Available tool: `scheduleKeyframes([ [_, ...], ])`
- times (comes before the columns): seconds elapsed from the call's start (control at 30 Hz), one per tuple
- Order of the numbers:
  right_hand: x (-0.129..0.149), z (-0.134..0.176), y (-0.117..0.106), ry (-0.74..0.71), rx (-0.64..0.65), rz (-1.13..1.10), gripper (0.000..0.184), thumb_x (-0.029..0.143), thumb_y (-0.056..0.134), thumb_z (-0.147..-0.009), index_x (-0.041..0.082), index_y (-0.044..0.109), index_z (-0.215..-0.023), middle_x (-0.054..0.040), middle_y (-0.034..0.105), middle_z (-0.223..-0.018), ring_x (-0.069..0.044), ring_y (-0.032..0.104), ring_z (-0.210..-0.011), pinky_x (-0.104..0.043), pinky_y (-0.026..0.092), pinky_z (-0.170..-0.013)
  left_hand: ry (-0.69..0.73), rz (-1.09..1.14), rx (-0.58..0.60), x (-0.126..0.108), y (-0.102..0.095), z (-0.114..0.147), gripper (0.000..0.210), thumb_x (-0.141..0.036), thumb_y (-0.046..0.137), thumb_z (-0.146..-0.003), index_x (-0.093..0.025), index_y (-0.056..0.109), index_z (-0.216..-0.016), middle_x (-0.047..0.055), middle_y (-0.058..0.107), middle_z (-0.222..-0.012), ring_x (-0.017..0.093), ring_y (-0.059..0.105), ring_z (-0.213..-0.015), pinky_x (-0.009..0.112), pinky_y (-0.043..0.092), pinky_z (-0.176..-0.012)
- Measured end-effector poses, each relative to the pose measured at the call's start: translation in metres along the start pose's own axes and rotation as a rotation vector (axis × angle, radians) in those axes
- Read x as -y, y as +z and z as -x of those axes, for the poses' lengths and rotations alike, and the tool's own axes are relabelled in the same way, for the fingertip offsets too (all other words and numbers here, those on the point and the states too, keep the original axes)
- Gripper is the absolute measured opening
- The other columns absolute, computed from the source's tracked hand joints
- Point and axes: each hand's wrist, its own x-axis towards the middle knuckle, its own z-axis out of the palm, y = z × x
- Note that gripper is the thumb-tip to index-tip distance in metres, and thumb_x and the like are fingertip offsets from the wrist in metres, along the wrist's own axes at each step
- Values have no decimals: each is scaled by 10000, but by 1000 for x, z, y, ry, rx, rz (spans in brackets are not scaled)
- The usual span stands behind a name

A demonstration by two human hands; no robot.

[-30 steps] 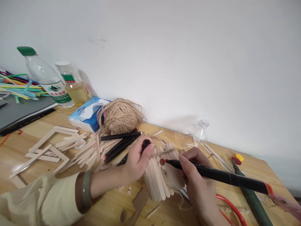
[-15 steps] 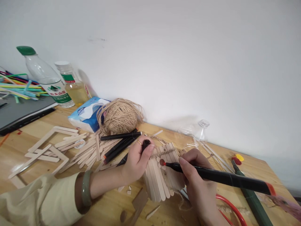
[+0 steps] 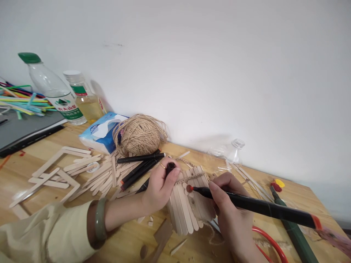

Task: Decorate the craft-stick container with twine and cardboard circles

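My right hand [image 3: 233, 204] is closed around a black marker [image 3: 263, 208] with an orange-red end. Its tip rests at a small round disc [image 3: 189, 188], coloured reddish, on a panel of wooden craft sticks [image 3: 186, 215]. Braided twine [image 3: 189, 178] runs across the upper part of that panel. My left hand [image 3: 161, 182] is curled at the panel's left edge, gripping a black marker cap [image 3: 170, 167] between thumb and fingers. Whether its hidden fingers also press on the panel cannot be made out.
Behind my left hand lie black markers [image 3: 139, 157], a twine ball [image 3: 141, 135] and a tissue pack [image 3: 101, 131]. Loose craft sticks [image 3: 104, 179] spread leftward, with bottles [image 3: 65, 102] beyond. Red-handled scissors [image 3: 270, 241], a dark green tool [image 3: 296, 233] and a clear bottle [image 3: 236, 151] are on the right.
More of the disc's surface looks orange-red now, and the marker tip has shifted very slightly. Both hands keep their places.
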Motion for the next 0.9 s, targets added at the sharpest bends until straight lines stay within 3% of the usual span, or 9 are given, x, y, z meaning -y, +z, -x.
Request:
scheduleKeyframes([
  [0.9, -2, 2, -1, 49, -10, -74, 305, 349, 590, -820, 215, 452, -583, 65, 398, -505, -99, 325, -440, -229, 238, -393, 5, 8, 10, -1, -1, 0, 145, -287, 412, -909, -206, 489, -816, -56, 426, -559, 116, 406, -492, 242, 362, -529],
])
